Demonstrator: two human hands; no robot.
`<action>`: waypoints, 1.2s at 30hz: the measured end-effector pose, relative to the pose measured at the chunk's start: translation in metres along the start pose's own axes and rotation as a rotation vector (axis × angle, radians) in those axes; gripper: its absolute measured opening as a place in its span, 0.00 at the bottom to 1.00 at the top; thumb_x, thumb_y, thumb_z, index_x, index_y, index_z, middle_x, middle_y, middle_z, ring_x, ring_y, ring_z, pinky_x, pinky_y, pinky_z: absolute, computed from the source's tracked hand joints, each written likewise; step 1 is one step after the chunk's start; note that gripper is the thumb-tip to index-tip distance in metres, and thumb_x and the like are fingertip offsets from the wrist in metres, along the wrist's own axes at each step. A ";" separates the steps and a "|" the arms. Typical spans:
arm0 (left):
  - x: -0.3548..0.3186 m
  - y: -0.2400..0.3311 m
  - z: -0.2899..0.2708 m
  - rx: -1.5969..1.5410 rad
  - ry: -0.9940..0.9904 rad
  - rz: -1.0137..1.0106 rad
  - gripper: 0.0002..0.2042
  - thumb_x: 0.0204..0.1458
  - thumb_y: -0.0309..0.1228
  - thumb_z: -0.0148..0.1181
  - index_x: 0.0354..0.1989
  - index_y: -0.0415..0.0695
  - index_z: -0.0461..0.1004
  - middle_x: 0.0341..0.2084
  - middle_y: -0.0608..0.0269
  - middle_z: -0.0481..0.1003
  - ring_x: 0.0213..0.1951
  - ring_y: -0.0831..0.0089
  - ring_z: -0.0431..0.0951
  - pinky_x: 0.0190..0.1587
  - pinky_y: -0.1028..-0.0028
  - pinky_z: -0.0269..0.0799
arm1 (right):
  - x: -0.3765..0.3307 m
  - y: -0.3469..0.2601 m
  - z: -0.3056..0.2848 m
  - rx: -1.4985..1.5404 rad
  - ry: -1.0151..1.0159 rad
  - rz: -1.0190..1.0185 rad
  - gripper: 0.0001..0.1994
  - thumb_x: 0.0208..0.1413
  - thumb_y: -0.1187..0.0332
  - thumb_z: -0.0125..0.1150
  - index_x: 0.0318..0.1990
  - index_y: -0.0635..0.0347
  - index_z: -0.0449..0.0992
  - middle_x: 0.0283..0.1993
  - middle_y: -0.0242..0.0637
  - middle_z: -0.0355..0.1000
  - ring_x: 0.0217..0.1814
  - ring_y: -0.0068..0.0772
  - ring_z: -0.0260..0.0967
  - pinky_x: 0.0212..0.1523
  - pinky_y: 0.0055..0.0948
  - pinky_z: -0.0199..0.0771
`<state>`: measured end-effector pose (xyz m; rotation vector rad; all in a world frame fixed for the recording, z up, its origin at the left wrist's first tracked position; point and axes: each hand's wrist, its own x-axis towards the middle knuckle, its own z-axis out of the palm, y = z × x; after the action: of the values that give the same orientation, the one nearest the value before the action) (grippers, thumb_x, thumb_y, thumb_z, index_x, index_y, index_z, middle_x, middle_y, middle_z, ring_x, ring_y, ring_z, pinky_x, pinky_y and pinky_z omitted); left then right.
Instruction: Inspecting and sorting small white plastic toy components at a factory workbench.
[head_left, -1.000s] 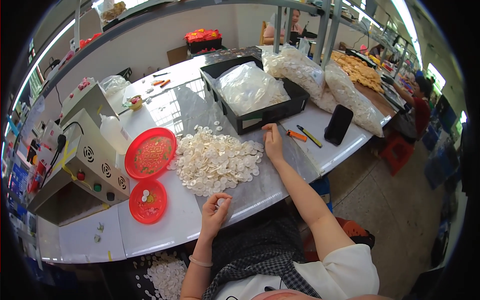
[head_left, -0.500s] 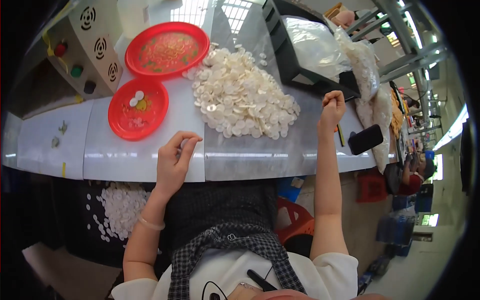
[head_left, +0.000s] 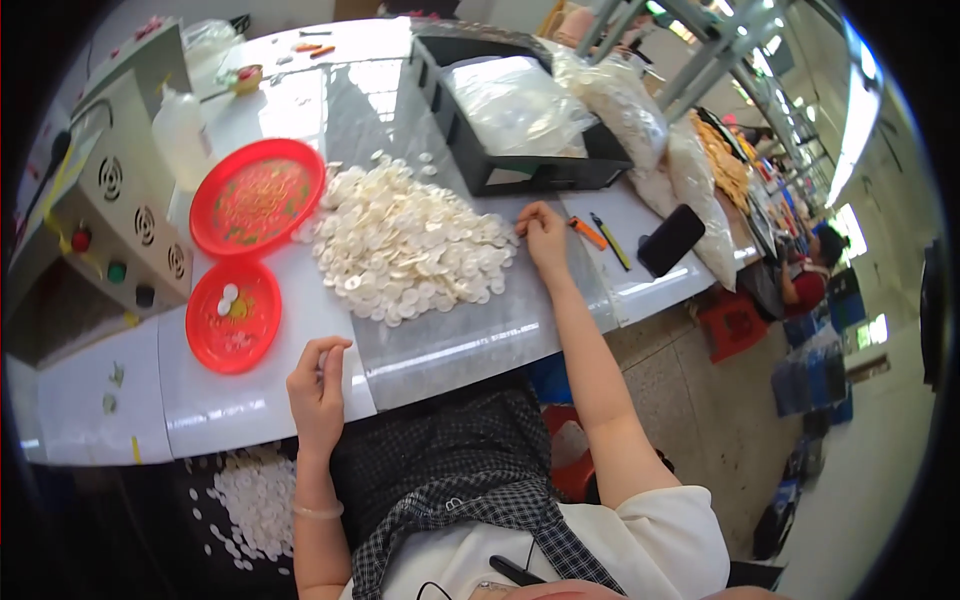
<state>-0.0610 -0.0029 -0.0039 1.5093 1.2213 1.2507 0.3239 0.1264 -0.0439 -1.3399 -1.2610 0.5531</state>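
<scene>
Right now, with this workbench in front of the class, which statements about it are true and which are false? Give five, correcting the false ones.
1. The right hand is at the right edge of the pile of pale discs. True.
2. The phone lies inside the black crate. False: the phone is outside the crate.
3. White pieces lie on the smaller red plate. True.
4. The left hand rests on the larger red plate. False: the left hand is by the table's front edge.
5. A pale band circles the left wrist. True.
</scene>
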 end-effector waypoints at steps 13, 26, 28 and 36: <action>-0.003 -0.011 -0.001 0.024 0.071 0.024 0.07 0.62 0.28 0.49 0.39 0.41 0.74 0.19 0.79 0.60 0.20 0.91 0.53 0.22 0.84 0.44 | -0.003 -0.006 0.002 0.077 0.037 -0.004 0.10 0.48 0.82 0.41 0.30 0.66 0.73 0.22 0.35 0.72 0.25 0.23 0.70 0.29 0.24 0.71; 0.000 -0.035 -0.004 0.049 0.074 0.094 0.06 0.62 0.28 0.51 0.40 0.42 0.74 0.13 0.83 0.55 0.15 0.92 0.50 0.19 0.84 0.40 | -0.008 -0.021 0.001 -0.021 0.050 0.006 0.10 0.50 0.82 0.40 0.30 0.66 0.72 0.23 0.35 0.72 0.25 0.25 0.71 0.30 0.25 0.72; 0.000 -0.035 -0.005 0.087 0.091 0.092 0.05 0.61 0.27 0.52 0.39 0.42 0.74 0.15 0.82 0.57 0.16 0.93 0.51 0.19 0.84 0.41 | -0.010 -0.023 0.002 -0.056 0.050 -0.001 0.11 0.50 0.83 0.41 0.30 0.66 0.73 0.23 0.35 0.72 0.26 0.25 0.72 0.30 0.25 0.72; 0.001 -0.034 -0.003 0.116 0.108 0.141 0.05 0.61 0.27 0.52 0.38 0.41 0.75 0.18 0.81 0.60 0.17 0.93 0.51 0.19 0.84 0.41 | -0.009 -0.022 0.002 -0.056 0.038 0.002 0.11 0.49 0.82 0.41 0.29 0.65 0.73 0.23 0.37 0.73 0.26 0.27 0.73 0.30 0.27 0.73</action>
<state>-0.0695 0.0048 -0.0358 1.6543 1.2945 1.3898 0.3120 0.1141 -0.0278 -1.3922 -1.2521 0.4946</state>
